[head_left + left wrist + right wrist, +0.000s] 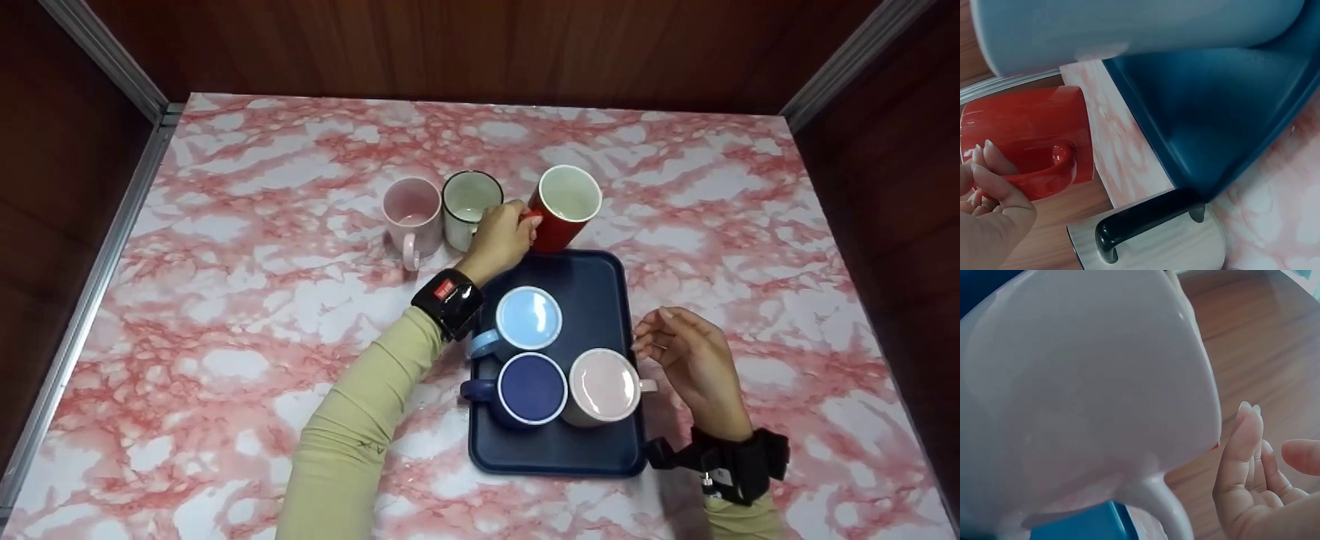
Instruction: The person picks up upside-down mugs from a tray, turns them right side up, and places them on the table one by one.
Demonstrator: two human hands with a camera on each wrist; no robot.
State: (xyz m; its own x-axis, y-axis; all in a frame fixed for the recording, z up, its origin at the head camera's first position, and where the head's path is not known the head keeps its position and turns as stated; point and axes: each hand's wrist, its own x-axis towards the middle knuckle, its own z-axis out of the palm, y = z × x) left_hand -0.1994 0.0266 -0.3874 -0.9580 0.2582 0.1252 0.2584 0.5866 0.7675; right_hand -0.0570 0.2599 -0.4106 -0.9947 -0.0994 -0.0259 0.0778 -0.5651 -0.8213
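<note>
My left hand pinches the handle of a red mug with a white inside, upright just behind the tray; whether its base touches the table I cannot tell. In the left wrist view, fingers and thumb close round the red handle. Beside that hand stands a white mug with a dark rim and black handle. My right hand, fingers loosely bent and holding nothing, hovers right of the tray near a pale pink mug, which is upside down on the dark blue tray.
Two more upside-down mugs, light blue and dark blue, sit on the tray's left side, handles pointing left. A pink mug stands upright left of the white one. Wooden walls border the marbled table.
</note>
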